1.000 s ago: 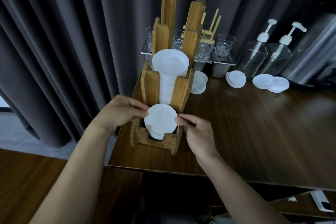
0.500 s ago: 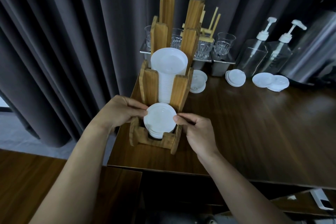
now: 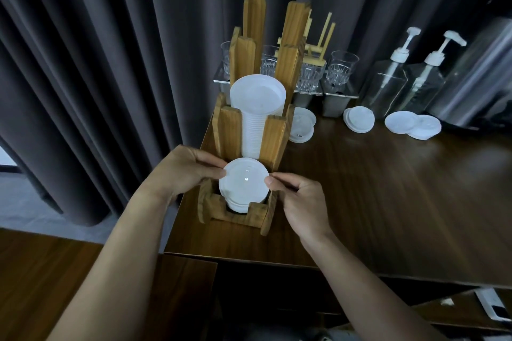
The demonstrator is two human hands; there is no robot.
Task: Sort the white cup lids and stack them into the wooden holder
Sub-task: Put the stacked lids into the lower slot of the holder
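A small stack of white cup lids [image 3: 243,184] sits tilted in the front slot of the wooden holder [image 3: 238,216] at the table's near left corner. My left hand [image 3: 182,169] pinches the stack's left edge and my right hand [image 3: 299,202] pinches its right edge. Behind it, the holder's middle slot holds a tall stack of white lids [image 3: 257,116]. More loose white lids lie on the table: a pile [image 3: 302,124] beside the holder, another pile [image 3: 358,119] further right, and two lids [image 3: 412,124] at the far right.
Clear glasses [image 3: 339,70] stand on metal trays behind the holder, with two pump bottles [image 3: 388,83] and a steel container [image 3: 476,77] to the right. A dark curtain [image 3: 110,63] hangs behind. The table's front edge [image 3: 249,257] is close to the holder.
Both hands stay on the lid stack in the front slot; it has tipped slightly and barely moved. The view has shifted a little.
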